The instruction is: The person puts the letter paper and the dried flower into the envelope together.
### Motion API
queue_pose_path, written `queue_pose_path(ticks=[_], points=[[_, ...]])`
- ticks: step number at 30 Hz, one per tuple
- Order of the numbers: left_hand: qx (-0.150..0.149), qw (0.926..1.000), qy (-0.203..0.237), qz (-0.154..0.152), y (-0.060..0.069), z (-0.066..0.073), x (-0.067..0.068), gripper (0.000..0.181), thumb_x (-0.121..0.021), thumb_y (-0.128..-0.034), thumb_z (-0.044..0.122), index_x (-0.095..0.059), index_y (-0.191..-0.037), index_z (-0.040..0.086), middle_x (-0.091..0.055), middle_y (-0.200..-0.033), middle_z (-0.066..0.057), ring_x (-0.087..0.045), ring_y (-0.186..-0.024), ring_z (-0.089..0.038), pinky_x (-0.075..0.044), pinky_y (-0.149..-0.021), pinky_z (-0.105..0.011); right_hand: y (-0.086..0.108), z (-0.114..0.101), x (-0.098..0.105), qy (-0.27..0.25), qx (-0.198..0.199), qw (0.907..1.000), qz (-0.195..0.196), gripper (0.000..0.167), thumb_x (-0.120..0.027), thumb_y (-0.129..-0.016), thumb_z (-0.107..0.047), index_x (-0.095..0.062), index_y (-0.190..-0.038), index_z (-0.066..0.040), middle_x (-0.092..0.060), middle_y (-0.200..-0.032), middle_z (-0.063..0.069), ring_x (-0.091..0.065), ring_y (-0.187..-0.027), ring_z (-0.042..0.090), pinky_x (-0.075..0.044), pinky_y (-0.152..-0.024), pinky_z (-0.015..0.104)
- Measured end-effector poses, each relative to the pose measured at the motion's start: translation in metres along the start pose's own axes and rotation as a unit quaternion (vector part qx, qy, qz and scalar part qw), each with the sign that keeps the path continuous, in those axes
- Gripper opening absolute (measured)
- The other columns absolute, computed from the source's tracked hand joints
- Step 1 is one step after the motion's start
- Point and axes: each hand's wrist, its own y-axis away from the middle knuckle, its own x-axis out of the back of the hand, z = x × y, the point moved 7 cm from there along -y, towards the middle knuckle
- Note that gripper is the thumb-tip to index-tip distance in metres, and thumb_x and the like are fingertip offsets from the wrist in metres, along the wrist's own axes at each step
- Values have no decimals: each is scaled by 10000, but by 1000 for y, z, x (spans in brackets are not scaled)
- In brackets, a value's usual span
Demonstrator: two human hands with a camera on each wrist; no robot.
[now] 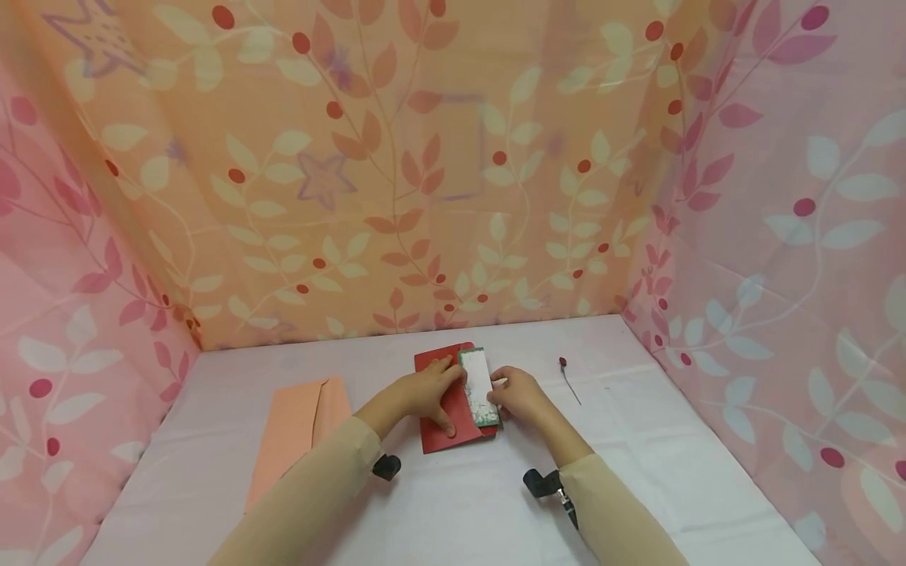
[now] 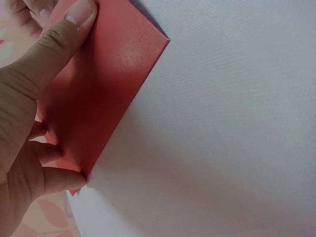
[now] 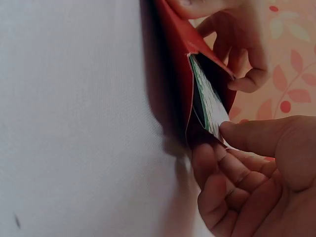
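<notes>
A back wall [image 1: 396, 169] of orange printed cloth meets a pink left wall [image 1: 53, 314] and a pink right wall [image 1: 750, 236], all patterned with leafy sprays and round dots. Purple star outlines [image 1: 325, 179] mark the orange. Pale, lightly creased cloth [image 1: 679, 448] covers the bench [image 1: 439, 519].

This was a small, booth-like space closed in by cloth; whether it stood in a home or a workroom could not be told. An orange curtain [image 1: 460, 236] with leaves and red berries hung at twelve o'clock, a pink leafy curtain [image 1: 71, 251] at nine and a paler pink curtain [image 1: 764, 220] at three. A white cloth [image 1: 679, 440] covered the flat surface around six o'clock.
</notes>
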Motion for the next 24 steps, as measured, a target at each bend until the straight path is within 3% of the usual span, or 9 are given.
queue_pose_path(ticks=[9,16,24], points=[[-138,9998,157,-58,1,1,-1,874,-894,-633,626,-434,-1330,369,-212,-1689,-145,-255,-1535,-385,-486,-1055,-595,-15,7,-7,-834,270,9960,-172,576,-764,-877,-40,-550,-1411,-51,-715,-903,89,-663,-682,171,-585,-574,332],[-207,9995,230,-41,1,0,-1,873,-896,-635,619,-424,-1328,373,-194,-1693,-144,-243,-1541,-395,-493,-1047,-593,-21,9,-12,-1032,226,9940,-283,596,-786,-849,-30,-560,-1399,-66,-699,-832,86,-665,-604,183,-591,-538,349],[-182,9997,178,-72,2,1,0,896,-893,-630,630,-425,-1345,361,-190,-1696,-145,-220,-1550,-388,-468,-1065,-616,-25,6,-23,-1337,224,9890,-591,626,-782,-862,-38,-521,-1431,-31,-724,-899,112,-697,-691,200,-610,-556,352]])
